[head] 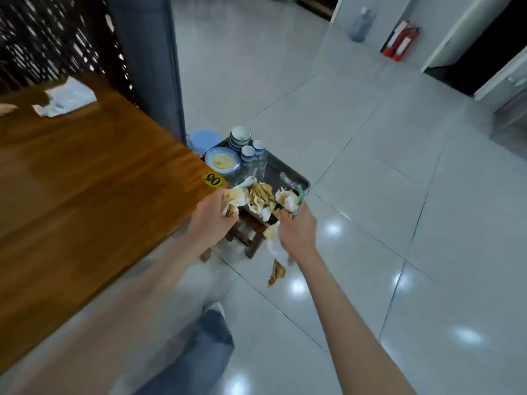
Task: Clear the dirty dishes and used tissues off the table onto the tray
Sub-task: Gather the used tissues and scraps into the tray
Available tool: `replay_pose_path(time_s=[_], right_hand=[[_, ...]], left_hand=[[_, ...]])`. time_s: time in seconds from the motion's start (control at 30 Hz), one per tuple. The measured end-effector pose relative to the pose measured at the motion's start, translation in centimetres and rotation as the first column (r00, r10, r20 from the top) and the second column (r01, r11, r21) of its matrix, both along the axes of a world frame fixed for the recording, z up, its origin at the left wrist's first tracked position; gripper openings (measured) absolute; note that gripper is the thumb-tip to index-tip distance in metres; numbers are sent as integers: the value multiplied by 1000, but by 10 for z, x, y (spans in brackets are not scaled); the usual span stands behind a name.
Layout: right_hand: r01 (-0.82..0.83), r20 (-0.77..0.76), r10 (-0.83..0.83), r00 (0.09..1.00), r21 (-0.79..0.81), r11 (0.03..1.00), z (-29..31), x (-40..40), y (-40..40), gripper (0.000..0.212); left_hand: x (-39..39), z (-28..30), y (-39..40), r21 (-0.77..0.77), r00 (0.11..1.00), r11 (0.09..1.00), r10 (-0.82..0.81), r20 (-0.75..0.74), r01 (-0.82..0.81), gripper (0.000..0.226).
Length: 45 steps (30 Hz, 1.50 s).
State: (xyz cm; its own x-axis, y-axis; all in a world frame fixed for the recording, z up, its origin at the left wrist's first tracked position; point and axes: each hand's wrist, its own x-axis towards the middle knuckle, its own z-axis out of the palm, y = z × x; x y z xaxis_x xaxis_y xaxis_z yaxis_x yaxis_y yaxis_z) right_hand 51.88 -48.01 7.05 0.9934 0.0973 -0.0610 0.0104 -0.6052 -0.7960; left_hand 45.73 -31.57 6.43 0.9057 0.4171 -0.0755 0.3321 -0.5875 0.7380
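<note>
A dark metal tray point(296, 181) sits on a small wooden stool beside the table corner. On it stand a stack of blue-and-white bowls point(240, 137), two small cups point(253, 151), a dirty plate point(222, 160) and a heap of stained tissues point(261, 195). My left hand point(212, 216) grips a wad of used tissue point(235, 196) at the tray's near edge. My right hand point(296, 228) holds a bunch of soiled tissues point(288, 201), and a strip hangs below it point(276, 262). More crumpled tissue point(67, 99) lies on the wooden table point(85, 181) at the far left.
A yellow number tag reading 05 point(213, 179) marks the table corner. A grey pillar point(148, 61) stands behind the table. A light blue round object point(203, 139) lies behind the tray. Glossy floor tiles spread to the right, with fire extinguishers point(400, 41) by the far wall.
</note>
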Motion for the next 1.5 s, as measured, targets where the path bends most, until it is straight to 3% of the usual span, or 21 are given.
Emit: replay_pose_path(time_s=[0.27,0.4,0.5,0.7,0.9,1.17,1.23,1.33,1.43,1.5], right_hand=[[12,-120,-8,993,33,999,-43,150,10,6],[-34,-177,31,984,-16,999,-76,221,16,17],[-123,-197,112,974,-48,991,-105,273,21,13],[-308,-302,274,913,-72,949,-176,376,30,14],[-483,-379,389,840,-193,854,-268,435,42,27],[-510,-533,386,753,-102,854,-365,468,69,34],[-605,-552,464,692,-94,790,-374,469,68,40],[-692,-589,520,619,-96,715,-380,470,61,72],[-718,-605,522,601,-121,686,-376,469,58,99],[-730,-598,524,606,-156,665,-370,468,56,105]], left_hand=[[146,-36,5,-36,996,999,3,-94,-7,24],[202,-62,7,-96,988,990,87,-131,-99,23],[241,-87,6,-148,965,964,193,-178,-220,26],[315,-155,-11,-225,855,837,432,-287,-499,24],[358,-237,-32,-191,729,717,588,-350,-670,34],[393,-331,-39,-235,661,621,669,-339,-748,75],[396,-343,-41,-212,655,623,675,-340,-753,86],[396,-352,-46,-181,648,631,673,-357,-755,99],[395,-349,-47,-154,650,645,669,-361,-749,104],[394,-343,-48,-153,659,657,653,-373,-738,107]])
